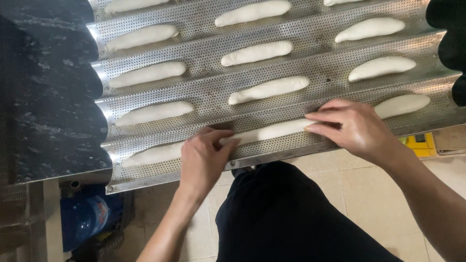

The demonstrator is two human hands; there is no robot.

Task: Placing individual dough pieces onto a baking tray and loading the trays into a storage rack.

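Pale floor tiles [369, 194] show below a dark speckled counter [43, 106], and a perforated metal baguette tray [213, 92] with wavy channels juts out over the counter's edge. Rows of white dough sticks [257, 52] lie along the channels, well apart from one another. In the nearest channel lies one long dough piece [272, 131] — both hands are on it. The left hand [206, 157] curls its fingers lightly over the piece's left end, loosely bent, not clenched. The right hand [352, 127] rests flat and open on the right end, fingers stretched along the dough. Another stick [153, 155] lies just left of the left hand, and one more [403, 105] just right of the right hand. A blue plastic bottle [85, 218] sits under the counter — dark trousers [286, 218] fill the lower middle
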